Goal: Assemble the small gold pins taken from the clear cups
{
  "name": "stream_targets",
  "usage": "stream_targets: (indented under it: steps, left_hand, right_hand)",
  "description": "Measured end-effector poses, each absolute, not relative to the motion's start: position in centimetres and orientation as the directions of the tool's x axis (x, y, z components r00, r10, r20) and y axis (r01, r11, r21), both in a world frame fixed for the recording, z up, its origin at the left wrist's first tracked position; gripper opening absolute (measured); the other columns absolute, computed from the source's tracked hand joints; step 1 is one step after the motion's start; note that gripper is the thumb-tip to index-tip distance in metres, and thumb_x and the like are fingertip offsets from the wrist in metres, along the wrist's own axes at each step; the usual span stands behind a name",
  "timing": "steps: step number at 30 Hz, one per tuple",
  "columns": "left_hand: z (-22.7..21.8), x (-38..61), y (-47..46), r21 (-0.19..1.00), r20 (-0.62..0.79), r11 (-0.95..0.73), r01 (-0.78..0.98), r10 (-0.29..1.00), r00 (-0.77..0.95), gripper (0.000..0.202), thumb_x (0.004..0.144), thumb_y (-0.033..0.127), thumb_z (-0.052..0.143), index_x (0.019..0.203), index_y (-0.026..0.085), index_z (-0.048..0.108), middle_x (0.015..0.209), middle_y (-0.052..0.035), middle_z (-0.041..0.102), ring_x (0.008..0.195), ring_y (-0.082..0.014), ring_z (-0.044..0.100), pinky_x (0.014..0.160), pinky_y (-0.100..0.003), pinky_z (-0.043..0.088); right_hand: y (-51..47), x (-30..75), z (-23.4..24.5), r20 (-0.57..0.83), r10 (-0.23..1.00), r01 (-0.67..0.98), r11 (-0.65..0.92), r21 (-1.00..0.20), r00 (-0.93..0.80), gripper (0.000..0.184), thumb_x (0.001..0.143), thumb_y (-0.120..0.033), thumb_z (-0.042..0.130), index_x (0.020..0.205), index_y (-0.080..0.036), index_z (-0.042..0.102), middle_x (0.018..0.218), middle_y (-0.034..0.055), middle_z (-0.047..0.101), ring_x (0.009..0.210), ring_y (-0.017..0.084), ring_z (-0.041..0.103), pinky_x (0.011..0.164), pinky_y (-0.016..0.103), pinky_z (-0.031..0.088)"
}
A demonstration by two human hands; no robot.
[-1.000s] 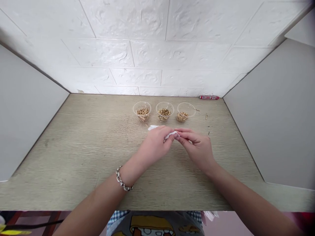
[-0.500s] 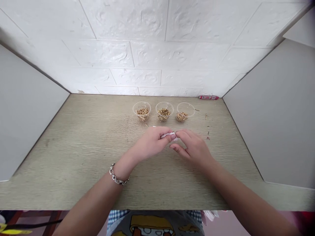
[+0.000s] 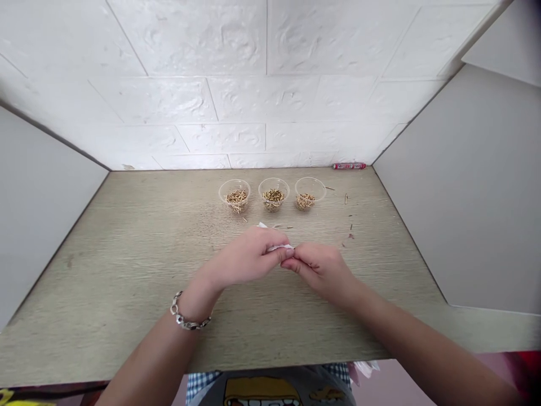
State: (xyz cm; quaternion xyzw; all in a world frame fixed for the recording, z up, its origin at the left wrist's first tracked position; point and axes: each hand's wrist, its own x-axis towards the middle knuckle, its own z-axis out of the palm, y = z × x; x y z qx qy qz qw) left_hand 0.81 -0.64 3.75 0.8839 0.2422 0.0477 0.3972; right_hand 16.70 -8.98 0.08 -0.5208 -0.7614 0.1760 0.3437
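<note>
My left hand is closed on a crumpled white tissue, and one corner of it pokes out beyond the knuckles. My right hand meets the left fingertips, its thumb and fingers pinched together at the tissue's right end. Whether anything small sits inside that pinch is hidden. Beyond the hands three clear plastic cups stand in a row: the left cup, the middle cup and the right cup. Each holds many short gold-coloured metal pins; the right one looks least full.
A red marker pen lies against the white brick-pattern wall. Loose pins, among them an upright-lying one, are scattered right of the cups. Grey panels enclose the wooden table on both sides.
My right thumb and fingers, apart before, have closed into a pinch at the tissue's right end. Both hands are a little nearer to me, and the whole view has shifted slightly.
</note>
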Motion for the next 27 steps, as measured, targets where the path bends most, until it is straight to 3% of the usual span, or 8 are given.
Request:
stream_targets:
  steps: [6,10,13,16,18,21,27]
  left_hand:
    - [4.1,0.5,-0.3,0.682,-0.114,-0.611,0.401,0.453,0.884,0.031,0.089,0.028,0.037,0.063,0.015,0.047,0.057,0.0039,0.045,0.056,-0.0077,0.04,0.056,-0.023,0.028]
    - [3.7,0.9,-0.5,0.636,-0.046,-0.634,0.44,0.538,0.841,0.031,0.088,0.028,0.04,0.062,0.015,0.047,0.055,0.0039,0.045,0.055,-0.0082,0.039,0.056,-0.023,0.028]
    - [3.3,1.4,-0.9,0.617,0.06,-0.637,0.462,0.623,0.78,0.029,0.088,0.025,0.041,0.061,0.015,0.046,0.055,0.0038,0.043,0.054,-0.0086,0.038,0.054,-0.023,0.028]
    - [3.0,1.9,-1.4,0.624,0.171,-0.646,0.44,0.662,0.73,0.027,0.087,0.023,0.043,0.061,0.016,0.044,0.055,0.0039,0.043,0.054,-0.0088,0.039,0.053,-0.022,0.029]
    - [2.8,2.2,-1.8,0.63,0.229,-0.65,0.425,0.679,0.698,0.027,0.087,0.022,0.044,0.061,0.016,0.044,0.054,0.0042,0.042,0.053,-0.0085,0.038,0.053,-0.022,0.029]
    - [2.5,2.6,-2.3,0.653,0.277,-0.633,0.415,0.71,0.647,0.028,0.087,0.024,0.044,0.06,0.015,0.044,0.053,0.0046,0.04,0.051,-0.0078,0.037,0.052,-0.022,0.028]
    - [2.0,3.2,-2.9,0.781,0.187,-0.463,0.419,0.813,0.551,0.035,0.088,0.032,0.042,0.059,0.015,0.047,0.05,0.0049,0.039,0.05,-0.0075,0.037,0.05,-0.022,0.027]
  right_hand:
    - [-9.0,16.5,0.0,0.232,0.94,0.603,0.338,-0.723,-0.249,0.026,0.089,-0.023,0.041,0.064,-0.019,0.049,0.057,-0.0013,0.054,0.053,0.01,0.049,0.051,0.021,0.036]
    - [-8.7,16.5,-0.2,0.191,0.964,0.627,0.266,-0.732,-0.185,0.027,0.089,-0.024,0.038,0.07,-0.019,0.057,0.062,0.0014,0.06,0.057,0.013,0.054,0.054,0.024,0.041]
    - [-8.4,16.6,-0.3,0.163,0.986,0.6,0.156,-0.784,-0.043,0.022,0.088,-0.03,0.044,0.095,-0.022,0.064,0.086,0.0038,0.07,0.073,0.016,0.063,0.066,0.029,0.049]
    - [-8.2,16.8,-0.4,0.177,0.983,0.444,0.134,-0.886,0.057,0.029,0.085,-0.031,0.051,0.11,-0.026,0.062,0.117,0.0037,0.062,0.104,0.02,0.06,0.089,0.035,0.048]
    - [-8.3,16.8,-0.5,0.178,0.979,0.326,0.138,-0.935,0.097,0.025,0.083,-0.03,0.053,0.105,-0.027,0.066,0.12,0.0026,0.06,0.113,0.02,0.055,0.095,0.037,0.044]
    - [-8.5,16.8,-0.6,0.163,0.973,0.253,0.118,-0.96,0.162,0.016,0.082,-0.029,0.057,0.092,-0.026,0.069,0.111,0.0029,0.065,0.107,0.02,0.058,0.093,0.038,0.046]
    - [-8.7,16.5,-0.5,0.315,0.916,0.433,0.187,-0.882,0.247,0.012,0.082,-0.028,0.057,0.073,-0.02,0.059,0.089,0.0042,0.063,0.084,0.016,0.06,0.075,0.033,0.049]
